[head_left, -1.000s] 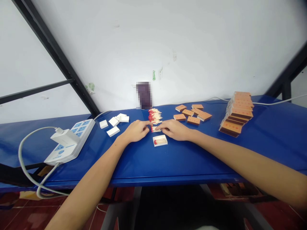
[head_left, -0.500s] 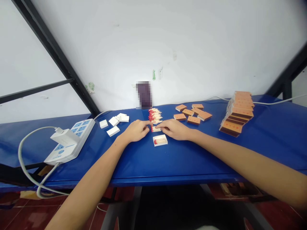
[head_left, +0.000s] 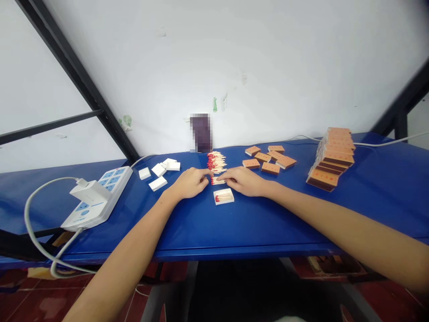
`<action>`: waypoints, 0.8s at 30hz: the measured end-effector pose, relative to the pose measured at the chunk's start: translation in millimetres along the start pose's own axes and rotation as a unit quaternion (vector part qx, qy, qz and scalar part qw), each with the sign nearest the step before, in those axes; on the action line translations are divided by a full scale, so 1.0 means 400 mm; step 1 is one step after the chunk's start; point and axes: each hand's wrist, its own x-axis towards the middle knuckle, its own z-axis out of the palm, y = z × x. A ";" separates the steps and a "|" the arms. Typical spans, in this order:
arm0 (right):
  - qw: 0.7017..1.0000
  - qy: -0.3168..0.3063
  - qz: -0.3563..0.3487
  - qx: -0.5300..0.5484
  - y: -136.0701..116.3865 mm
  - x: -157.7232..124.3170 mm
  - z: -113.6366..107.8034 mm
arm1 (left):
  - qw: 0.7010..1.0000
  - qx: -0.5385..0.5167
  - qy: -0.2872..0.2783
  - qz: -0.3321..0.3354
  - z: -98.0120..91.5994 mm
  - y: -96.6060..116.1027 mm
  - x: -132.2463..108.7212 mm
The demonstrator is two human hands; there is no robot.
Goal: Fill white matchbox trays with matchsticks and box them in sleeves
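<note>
A small row of red-tipped matches lies on the blue table between my hands. My left hand rests to its left, index finger stretched to the red heads and thumb apart. From the other side, my right hand reaches the bare stick ends with its index fingertip; its other fingers are bent and partly hidden. Neither hand is wrapped round anything. Just beyond lies a larger pile of matches. Nearer to me, a white matchbox tray holds several matches, heads to the left.
White matchbox trays lie at left, beside a power strip with a plugged-in charger and looping cable. Orange matchbox sleeves are scattered right of the pile. Farther right leans a stack of matchboxes. A pixelated dark object stands against the wall.
</note>
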 end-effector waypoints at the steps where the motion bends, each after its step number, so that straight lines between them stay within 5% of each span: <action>1: 1.000 0.000 0.000 0.000 0.000 0.000 0.000 | 1.000 0.000 0.000 0.001 0.000 0.000 0.000; 24: 1.000 -0.002 0.020 0.020 -0.004 0.002 -0.005 | 1.000 -0.004 -0.002 -0.004 -0.005 0.011 -0.001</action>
